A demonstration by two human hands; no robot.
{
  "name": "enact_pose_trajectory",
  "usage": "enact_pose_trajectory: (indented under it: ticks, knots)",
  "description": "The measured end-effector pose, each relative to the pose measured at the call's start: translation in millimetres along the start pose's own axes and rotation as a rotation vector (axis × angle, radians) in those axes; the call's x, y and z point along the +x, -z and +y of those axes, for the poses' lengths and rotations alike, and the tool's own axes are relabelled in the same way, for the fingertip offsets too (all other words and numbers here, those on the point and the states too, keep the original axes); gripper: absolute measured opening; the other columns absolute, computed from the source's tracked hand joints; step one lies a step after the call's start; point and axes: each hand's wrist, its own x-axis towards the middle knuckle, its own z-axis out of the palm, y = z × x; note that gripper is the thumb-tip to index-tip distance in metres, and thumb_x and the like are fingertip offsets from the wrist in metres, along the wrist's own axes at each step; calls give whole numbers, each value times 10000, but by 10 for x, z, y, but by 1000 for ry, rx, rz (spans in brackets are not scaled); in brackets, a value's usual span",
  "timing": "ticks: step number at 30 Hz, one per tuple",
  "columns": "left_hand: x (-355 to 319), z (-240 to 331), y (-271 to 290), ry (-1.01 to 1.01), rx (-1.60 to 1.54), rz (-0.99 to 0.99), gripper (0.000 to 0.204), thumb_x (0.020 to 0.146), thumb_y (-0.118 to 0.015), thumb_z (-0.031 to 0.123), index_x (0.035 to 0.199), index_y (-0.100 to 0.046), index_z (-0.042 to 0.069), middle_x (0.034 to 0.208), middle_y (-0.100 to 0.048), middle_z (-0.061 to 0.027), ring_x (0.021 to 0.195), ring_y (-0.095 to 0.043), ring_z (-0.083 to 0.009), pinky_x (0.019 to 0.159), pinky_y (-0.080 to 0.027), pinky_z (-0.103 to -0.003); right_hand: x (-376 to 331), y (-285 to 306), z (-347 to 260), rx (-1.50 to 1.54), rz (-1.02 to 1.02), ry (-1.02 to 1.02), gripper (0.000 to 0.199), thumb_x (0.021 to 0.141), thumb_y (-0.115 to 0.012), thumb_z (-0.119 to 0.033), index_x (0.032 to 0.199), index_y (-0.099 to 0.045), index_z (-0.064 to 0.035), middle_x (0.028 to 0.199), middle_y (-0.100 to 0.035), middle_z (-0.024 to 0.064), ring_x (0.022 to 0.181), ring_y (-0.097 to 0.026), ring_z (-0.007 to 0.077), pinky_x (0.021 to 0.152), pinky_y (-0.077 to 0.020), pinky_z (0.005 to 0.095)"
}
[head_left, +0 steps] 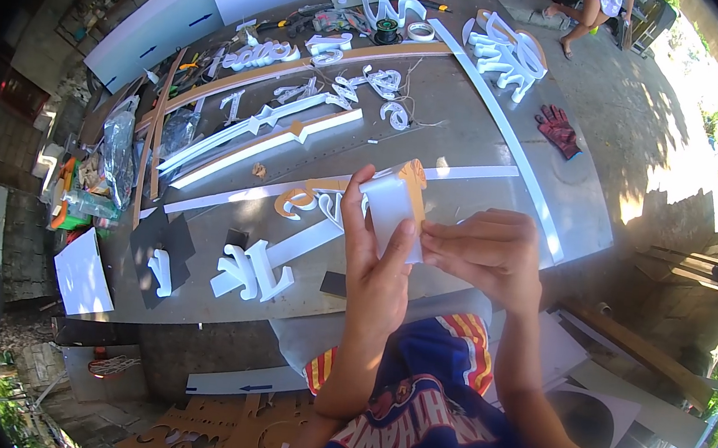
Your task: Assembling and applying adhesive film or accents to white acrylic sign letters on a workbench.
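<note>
My left hand is wrapped round a white block-like sign letter with a tan paper-like face, held up over the near edge of the table. My right hand is closed in a pinch, its fingertips at the letter's right edge; whatever is between them is hidden. Just beyond my left hand lie curly letters with tan faces. To the left, white raised letters rest on the table beside a white strip.
The grey metal table carries long white strips, several more white letters, a roll of tape and a dark red glove. Clear plastic wrap lies at the left. Another person's legs show far right. Cut brown sheets lie below.
</note>
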Motion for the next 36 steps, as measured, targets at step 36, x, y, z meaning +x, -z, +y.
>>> enact_pose_trajectory:
  ticks: [36]
  knots:
    - [-34,-20,88,-19,-21,21,578,924,-507,38,1416,-208,95,1257,-454,-143,1169,-480,-205,932,-432,-331,-4,-111,-25,39,-8,-53,185,667,-777,-147,817,-741,-45,834,-717,88,641,-664,187,573,-459,276]
